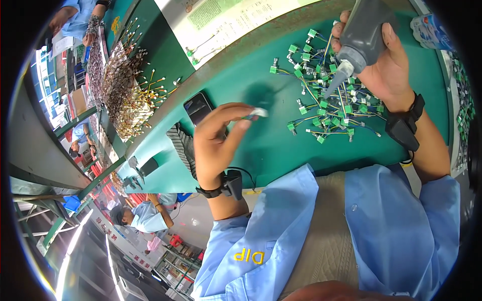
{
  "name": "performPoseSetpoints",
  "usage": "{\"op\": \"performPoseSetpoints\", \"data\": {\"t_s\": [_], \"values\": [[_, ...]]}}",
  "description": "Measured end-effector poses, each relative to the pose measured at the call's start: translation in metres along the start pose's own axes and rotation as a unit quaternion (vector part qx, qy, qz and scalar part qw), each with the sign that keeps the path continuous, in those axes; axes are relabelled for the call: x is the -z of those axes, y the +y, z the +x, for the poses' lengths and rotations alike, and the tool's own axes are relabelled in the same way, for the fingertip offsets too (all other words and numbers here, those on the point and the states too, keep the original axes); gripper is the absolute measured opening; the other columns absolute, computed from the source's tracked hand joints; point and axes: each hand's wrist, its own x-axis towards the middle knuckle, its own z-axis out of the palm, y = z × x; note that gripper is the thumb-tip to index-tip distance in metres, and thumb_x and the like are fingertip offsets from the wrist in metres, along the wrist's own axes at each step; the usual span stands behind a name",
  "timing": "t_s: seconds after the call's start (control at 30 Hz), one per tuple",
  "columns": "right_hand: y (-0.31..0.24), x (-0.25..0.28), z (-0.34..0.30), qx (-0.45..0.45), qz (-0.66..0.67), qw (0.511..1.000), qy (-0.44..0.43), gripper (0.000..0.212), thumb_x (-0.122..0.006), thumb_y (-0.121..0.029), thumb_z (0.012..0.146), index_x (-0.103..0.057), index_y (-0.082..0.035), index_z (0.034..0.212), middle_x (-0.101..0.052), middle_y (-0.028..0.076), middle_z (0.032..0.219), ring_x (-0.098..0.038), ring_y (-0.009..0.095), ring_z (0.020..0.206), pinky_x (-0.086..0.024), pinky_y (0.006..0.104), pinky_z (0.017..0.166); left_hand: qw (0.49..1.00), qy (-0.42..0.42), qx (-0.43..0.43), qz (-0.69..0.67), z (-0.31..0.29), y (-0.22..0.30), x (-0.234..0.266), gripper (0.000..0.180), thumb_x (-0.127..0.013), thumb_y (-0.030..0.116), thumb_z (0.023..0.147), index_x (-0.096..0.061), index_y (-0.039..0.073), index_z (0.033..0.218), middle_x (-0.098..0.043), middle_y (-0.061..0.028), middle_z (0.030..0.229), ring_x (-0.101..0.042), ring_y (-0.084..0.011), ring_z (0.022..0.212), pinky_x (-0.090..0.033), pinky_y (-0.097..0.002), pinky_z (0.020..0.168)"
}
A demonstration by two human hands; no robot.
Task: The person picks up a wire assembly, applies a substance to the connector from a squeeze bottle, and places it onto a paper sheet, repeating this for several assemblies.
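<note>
Between thumb and forefinger of my left hand [218, 138], a small white connector [260, 112] is pinched above the green mat; a bit of green shows beside it. My right hand [389, 80] is wrapped round a dark grey squeeze bottle [364, 32], tilted with its tapered nozzle [341, 72] pointing down and left. Below the nozzle spreads a loose pile of green terminal parts with metal ends and thin coloured wires [324, 108]. Whether anything comes out of the tip, I cannot make out. Both wrists wear black straps with dark boxes.
Left of my left hand lie a black phone [198, 106] and a dark ribbed object [182, 145]. A paper sheet [221, 27] lies beyond the mat's edge. Bundles of wired parts [125, 85] are heaped at far left. A plastic packet [429, 31] sits far right. Other people work nearby.
</note>
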Motion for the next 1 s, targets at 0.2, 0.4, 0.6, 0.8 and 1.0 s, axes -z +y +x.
{"op": "performPoseSetpoints", "data": {"t_s": [0.2,0.4,0.6,0.8,1.0], "values": [[0.002,-0.028,-0.002,-0.037,0.243,0.964,0.100,0.060,-0.060,-0.047,0.091,-0.047,0.000,0.125,-0.062,0.019,0.111,-0.062,0.034,0.105,-0.050,0.0477,0.092,0.968,-0.125,0.016,-0.217,0.011,-0.005,-0.009,0.015,-0.065,-0.001,0.087,-0.067,-0.004,0.102,-0.066,-0.0151,0.101,-0.065,-0.0217,0.087,-0.052,-0.0309,0.076],[0.006,-0.025,-0.002,-0.005,-0.095,0.995,0.041,0.060,-0.060,-0.048,0.090,-0.047,-0.001,0.125,-0.061,0.018,0.112,-0.062,0.033,0.105,-0.051,0.0474,0.090,0.891,-0.155,0.133,-0.406,0.021,-0.016,-0.048,0.017,-0.065,0.002,0.089,-0.067,-0.003,0.105,-0.065,-0.0137,0.101,-0.065,-0.0199,0.085,-0.053,-0.0303,0.074],[0.003,-0.038,-0.012,-0.050,-0.174,0.983,-0.005,0.059,-0.064,-0.045,0.089,-0.047,-0.001,0.126,-0.061,0.018,0.113,-0.061,0.033,0.106,-0.051,0.0472,0.089,0.888,-0.147,0.081,-0.429,0.021,-0.036,-0.056,0.018,-0.068,0.005,0.087,-0.068,-0.003,0.104,-0.063,-0.0116,0.101,-0.061,-0.0164,0.087,-0.050,-0.0271,0.074],[-0.018,-0.003,-0.038,0.010,-0.537,0.838,-0.089,0.058,-0.071,-0.033,0.086,-0.045,-0.002,0.128,-0.059,0.017,0.118,-0.059,0.032,0.108,-0.049,0.0464,0.088,0.885,-0.146,0.069,-0.437,0.021,-0.039,-0.056,0.018,-0.068,0.003,0.087,-0.069,-0.003,0.103,-0.062,-0.0102,0.099,-0.058,-0.0144,0.087,-0.047,-0.0251,0.074],[0.005,0.037,-0.054,0.006,-0.582,0.812,-0.032,0.057,-0.071,-0.031,0.087,-0.046,-0.002,0.128,-0.059,0.014,0.119,-0.059,0.029,0.107,-0.049,0.0436,0.089,0.880,-0.163,0.063,-0.442,0.023,-0.041,-0.057,0.017,-0.069,0.002,0.085,-0.069,-0.003,0.102,-0.061,-0.0095,0.097,-0.057,-0.0134,0.083,-0.047,-0.0255,0.071]]}}
